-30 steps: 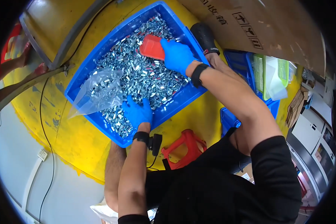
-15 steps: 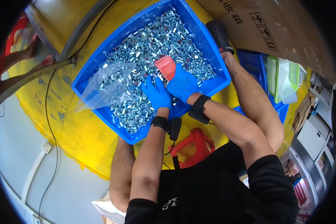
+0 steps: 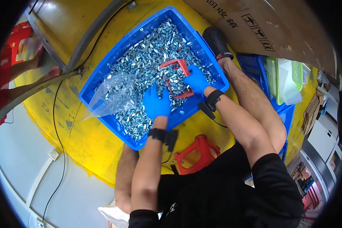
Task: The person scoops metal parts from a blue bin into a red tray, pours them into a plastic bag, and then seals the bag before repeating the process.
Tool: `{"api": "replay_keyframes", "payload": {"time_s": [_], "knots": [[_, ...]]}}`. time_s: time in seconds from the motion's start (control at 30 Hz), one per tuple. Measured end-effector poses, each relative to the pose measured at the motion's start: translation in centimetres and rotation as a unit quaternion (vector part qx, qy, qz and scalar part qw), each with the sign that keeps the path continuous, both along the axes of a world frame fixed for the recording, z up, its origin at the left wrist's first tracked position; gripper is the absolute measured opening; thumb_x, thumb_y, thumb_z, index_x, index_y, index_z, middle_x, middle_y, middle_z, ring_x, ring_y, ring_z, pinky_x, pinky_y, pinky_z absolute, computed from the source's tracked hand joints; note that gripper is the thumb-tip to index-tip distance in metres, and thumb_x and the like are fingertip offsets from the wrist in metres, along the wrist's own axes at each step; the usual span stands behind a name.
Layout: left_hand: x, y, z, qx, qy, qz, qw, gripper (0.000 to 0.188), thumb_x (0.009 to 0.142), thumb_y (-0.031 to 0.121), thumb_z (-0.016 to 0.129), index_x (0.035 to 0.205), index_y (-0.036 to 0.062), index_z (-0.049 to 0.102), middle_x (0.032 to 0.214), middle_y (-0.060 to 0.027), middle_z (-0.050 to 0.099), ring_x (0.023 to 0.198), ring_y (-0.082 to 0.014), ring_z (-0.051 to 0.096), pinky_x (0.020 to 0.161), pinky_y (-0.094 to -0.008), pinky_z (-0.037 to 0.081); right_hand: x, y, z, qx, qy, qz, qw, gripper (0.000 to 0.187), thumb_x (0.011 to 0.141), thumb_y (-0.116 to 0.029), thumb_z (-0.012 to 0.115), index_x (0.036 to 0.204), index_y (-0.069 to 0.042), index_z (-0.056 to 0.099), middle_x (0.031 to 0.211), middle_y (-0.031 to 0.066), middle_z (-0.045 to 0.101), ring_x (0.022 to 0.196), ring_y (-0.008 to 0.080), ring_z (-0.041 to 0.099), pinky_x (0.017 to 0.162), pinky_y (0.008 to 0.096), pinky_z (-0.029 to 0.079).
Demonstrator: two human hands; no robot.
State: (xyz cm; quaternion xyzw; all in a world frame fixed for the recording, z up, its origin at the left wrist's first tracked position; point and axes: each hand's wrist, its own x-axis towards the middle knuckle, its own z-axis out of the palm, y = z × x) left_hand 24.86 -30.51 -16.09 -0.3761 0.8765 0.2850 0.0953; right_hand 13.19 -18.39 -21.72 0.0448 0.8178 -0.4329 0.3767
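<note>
- Clock directions read with 12 at the top of the view. A deep blue plastic bin (image 3: pixel 186 112) sits slantwise on the yellow floor, heaped with small shiny silver metal pieces (image 3: pixel 140 64).
- A crumpled clear plastic bag (image 3: pixel 112 95) lies over the pieces toward 8 o'clock in the bin, covering some of them.
- Around the bin: a black clog (image 3: pixel 216 41) just beside it at 2, a large brown cardboard box (image 3: pixel 285 30) beyond that, a bright green plastic basket (image 3: pixel 271 79) at 3, a red plastic stool (image 3: pixel 197 152) at 5, and a curved grey metal bar (image 3: pixel 91 32) at 10.
- A red, open-topped plastic scoop (image 3: pixel 184 66) stands among the pieces, right of the bin's middle toward 3, loaded with them.
- The blue-gloved right hand (image 3: pixel 198 81) holds the scoop at its 3 o'clock wall.
- The blue-gloved left hand (image 3: pixel 155 104) lies against the pieces at the scoop's 8 o'clock side, fingers parted; whether it grips any cannot be told.
- The scoop's opening faces up; its right wall runs from about 11:30 to 5:30, seemingly along its long axis.
- Pieces hide the scoop's floor and much of its left side, so its true length is unclear.
- The left forearm is blurred, and reddish shapes at the far 9 o'clock edge are hard to make out.
</note>
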Motion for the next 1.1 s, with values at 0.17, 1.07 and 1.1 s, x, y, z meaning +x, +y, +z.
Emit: {"api": "replay_keyframes", "payload": {"time_s": [0.17, 1.07, 1.1], "knots": [[4.8, -1.2, -0.4, -0.026, -0.01, -0.175, 0.984, 0.046, 0.071, 0.029, 0.06, 0.109, 0.0071, 0.05, 0.103, -0.0194, 0.047, 0.088, -0.0328, 0.049, 0.079, -0.0391, 0.039, 0.0, 0.8, -0.2, -0.069, -0.048, 0.012, 0.996, 0.032, 0.063, -0.008, 0.05, 0.094, -0.001, 0.053, 0.074, 0.0115, 0.055, 0.062, 0.0191, 0.053, 0.055, 0.0302, 0.044], [6.8, -11.8, 10.3, -0.064, 0.077, 0.02, 0.995, 0.02, 0.073, 0.01, 0.048, 0.093, 0.0079, 0.054, 0.095, -0.017, 0.055, 0.083, -0.0344, 0.055, 0.067, -0.0446, 0.045, 3.6, -9.5, 20.7, -0.203, -0.065, 0.135, 0.968, 0.03, 0.062, -0.004, 0.046, 0.091, -0.001, 0.056, 0.059, 0.0009, 0.045, 0.051, 0.0103, 0.039, 0.049, 0.0221, 0.034], [7.1, -11.7, 10.4, -0.031, 0.079, 0.036, 0.996, 0.019, 0.073, 0.009, 0.047, 0.09, 0.0074, 0.055, 0.09, -0.0171, 0.057, 0.08, -0.0344, 0.056, 0.065, -0.045, 0.045, 3.6, -10.2, 21.0, -0.181, -0.074, 0.155, 0.968, 0.033, 0.062, -0.004, 0.046, 0.093, -0.002, 0.056, 0.058, 0.0009, 0.045, 0.052, 0.0101, 0.039, 0.049, 0.022, 0.034]]}}
